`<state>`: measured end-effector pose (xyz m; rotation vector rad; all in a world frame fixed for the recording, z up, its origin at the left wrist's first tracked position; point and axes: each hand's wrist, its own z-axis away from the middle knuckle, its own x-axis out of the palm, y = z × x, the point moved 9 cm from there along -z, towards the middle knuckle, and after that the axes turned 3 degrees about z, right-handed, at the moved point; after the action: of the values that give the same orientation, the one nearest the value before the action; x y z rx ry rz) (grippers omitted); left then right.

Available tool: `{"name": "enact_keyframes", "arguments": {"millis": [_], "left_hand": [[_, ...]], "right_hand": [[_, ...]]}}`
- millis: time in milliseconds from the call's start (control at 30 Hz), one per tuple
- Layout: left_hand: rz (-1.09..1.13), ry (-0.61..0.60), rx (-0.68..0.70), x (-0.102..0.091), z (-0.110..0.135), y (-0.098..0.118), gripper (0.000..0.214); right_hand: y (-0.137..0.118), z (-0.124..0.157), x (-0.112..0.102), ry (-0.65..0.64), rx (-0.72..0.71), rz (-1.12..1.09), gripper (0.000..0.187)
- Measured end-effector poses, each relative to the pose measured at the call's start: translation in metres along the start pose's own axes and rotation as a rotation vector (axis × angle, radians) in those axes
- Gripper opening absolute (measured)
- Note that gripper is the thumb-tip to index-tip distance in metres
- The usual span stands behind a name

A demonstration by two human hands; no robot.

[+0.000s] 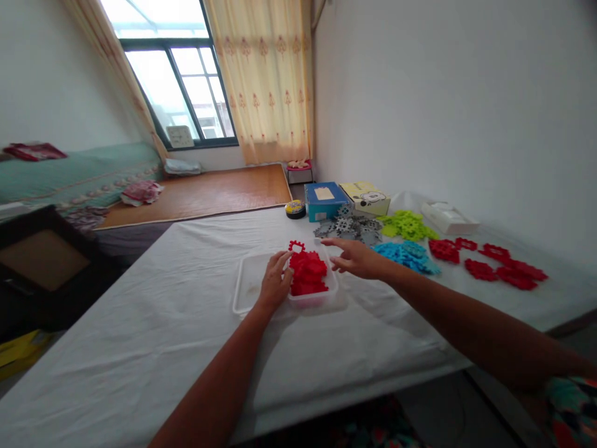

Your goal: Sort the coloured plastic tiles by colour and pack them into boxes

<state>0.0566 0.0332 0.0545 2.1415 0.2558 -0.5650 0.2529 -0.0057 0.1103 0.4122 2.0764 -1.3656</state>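
Note:
A clear plastic box (311, 301) stands on the cloth, filled with red interlocking plastic pieces (308, 274). At the far-left corner of the box a red hollow square piece (296, 246) stands tilted against the pile. My left hand (278, 278) rests at the box's left rim, fingers loosely bent with the tips by the red pieces; no piece shows in its grasp. Over the right rim reaches my right hand (357, 258), index finger stretched out and the fingers apart, holding nothing. Beneath my left hand lies the pale box lid (247, 283).
Along the wall lie blue pieces (407, 255), green pieces (407, 224), grey pieces (352, 225) and several red pieces (481, 270). Behind stand a blue box (325, 200), a yellow box (366, 197), a round tin (295, 209) and a white tray (450, 218). White cloth (163, 311) covers the table.

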Motion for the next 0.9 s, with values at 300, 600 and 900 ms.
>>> {"name": "enact_keyframes", "arguments": {"millis": [300,600,900], "left_hand": [[-0.065,-0.002,0.004,-0.003,-0.005,-0.013,0.043],[-0.144,0.003,0.012,-0.005,-0.008,-0.025,0.044],[-0.155,0.009,0.011,-0.007,-0.008,-0.019,0.044]], "right_hand": [[0.136,0.159,-0.235,0.503,0.398,0.646,0.068],[0.3,0.298,-0.291,0.254,0.994,0.746,0.118],[0.302,0.25,-0.258,0.254,0.784,0.793,0.096]]}}
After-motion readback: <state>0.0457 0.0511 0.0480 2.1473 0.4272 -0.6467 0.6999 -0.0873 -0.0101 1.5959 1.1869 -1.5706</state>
